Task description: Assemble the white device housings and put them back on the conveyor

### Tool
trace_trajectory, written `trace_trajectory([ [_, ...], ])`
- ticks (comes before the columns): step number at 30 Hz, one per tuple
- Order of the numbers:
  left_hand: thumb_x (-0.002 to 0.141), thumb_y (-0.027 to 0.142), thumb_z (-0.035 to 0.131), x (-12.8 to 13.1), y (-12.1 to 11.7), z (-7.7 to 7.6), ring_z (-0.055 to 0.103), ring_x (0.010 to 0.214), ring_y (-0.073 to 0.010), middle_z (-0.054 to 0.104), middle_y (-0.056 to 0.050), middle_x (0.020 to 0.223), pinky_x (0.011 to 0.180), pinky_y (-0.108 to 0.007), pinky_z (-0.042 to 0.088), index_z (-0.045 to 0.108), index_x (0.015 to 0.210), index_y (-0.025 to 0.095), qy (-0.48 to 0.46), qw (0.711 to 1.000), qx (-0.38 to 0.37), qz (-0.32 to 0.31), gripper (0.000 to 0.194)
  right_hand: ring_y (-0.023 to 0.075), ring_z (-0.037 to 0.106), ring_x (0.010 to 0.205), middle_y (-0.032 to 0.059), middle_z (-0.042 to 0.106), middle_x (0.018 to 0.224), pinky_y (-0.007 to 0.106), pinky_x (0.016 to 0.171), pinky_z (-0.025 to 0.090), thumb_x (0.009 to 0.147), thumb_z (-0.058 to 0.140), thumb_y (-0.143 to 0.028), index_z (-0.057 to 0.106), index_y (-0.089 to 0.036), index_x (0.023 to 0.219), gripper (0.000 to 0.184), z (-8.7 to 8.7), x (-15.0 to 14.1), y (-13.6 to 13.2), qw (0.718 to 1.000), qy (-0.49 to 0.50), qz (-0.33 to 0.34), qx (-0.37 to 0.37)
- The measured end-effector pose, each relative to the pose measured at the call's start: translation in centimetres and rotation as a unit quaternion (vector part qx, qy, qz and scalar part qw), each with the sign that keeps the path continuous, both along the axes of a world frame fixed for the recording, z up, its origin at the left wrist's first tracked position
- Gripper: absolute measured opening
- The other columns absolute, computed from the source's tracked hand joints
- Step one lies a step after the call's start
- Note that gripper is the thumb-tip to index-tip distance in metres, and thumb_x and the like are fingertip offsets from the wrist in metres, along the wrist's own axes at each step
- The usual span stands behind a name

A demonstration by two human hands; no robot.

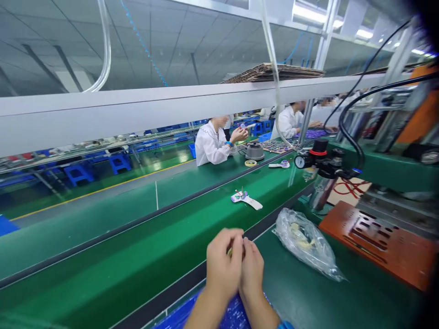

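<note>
Ceiling (212, 41): grey, dark seams between panels. Lighting: fluorescent tubes (310, 13), lit, upper right, others receding beyond. Beam (137, 112): white, long, spanning the view at a slant; flattened cardboard (274, 73) stacked above it. Upright post (325, 36): pale metal, right of centre. Floor (96, 201): glossy green and grey areas, with one yellow line (103, 189) running diagonally. Stools (79, 174): blue, several, beside long workbenches (65, 158) at the rear left. Table (302, 297): dark green, foreground right. Conveyor belt (137, 246): brighter green, dark-edged, running diagonally alongside the table.
</note>
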State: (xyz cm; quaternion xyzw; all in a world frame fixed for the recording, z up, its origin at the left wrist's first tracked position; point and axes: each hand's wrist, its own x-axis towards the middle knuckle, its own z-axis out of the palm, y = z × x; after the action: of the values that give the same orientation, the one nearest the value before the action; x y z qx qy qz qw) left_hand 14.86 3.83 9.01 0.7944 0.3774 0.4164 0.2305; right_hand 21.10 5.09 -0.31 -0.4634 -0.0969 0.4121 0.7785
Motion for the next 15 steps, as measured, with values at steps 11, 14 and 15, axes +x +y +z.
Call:
trace_trajectory([
  [11,0.087,0.015,0.054,10.7,18.0,-3.5,0.056,0.108,-0.0233,0.057,-0.007,0.124,0.091,-0.038,0.044,0.061,0.111,0.02,0.385,0.922,0.037,-0.019,0.026,0.0064,0.041,0.038,-0.0063,0.051,0.047,0.016,0.034,0.029,0.07,0.071,-0.052,0.059,-0.016,0.082,0.04,0.5,1.2,0.4,0.995,0.092,-0.016,-0.031],
  [14,0.088,0.014,0.057,12.6,19.0,-4.0,0.049,0.116,-0.0245,0.057,-0.007,0.119,0.098,-0.045,0.038,0.063,0.102,0.015,0.477,0.876,0.064,-0.039,0.016,0.0065,0.041,0.039,-0.0061,0.051,0.047,0.016,0.035,0.03,0.069,0.071,-0.052,0.06,-0.016,0.081,0.04,0.2,1.5,0.5,0.994,0.102,-0.016,-0.032],
  [15,0.089,0.016,0.057,12.9,19.3,-4.1,0.048,0.116,-0.0246,0.059,-0.007,0.116,0.098,-0.046,0.038,0.063,0.1,0.014,0.503,0.861,0.067,-0.034,0.013,0.0064,0.041,0.039,-0.0061,0.051,0.047,0.016,0.035,0.03,0.069,0.071,-0.052,0.06,-0.016,0.082,0.04,0.2,1.6,0.6,0.994,0.103,-0.016,-0.033],
])
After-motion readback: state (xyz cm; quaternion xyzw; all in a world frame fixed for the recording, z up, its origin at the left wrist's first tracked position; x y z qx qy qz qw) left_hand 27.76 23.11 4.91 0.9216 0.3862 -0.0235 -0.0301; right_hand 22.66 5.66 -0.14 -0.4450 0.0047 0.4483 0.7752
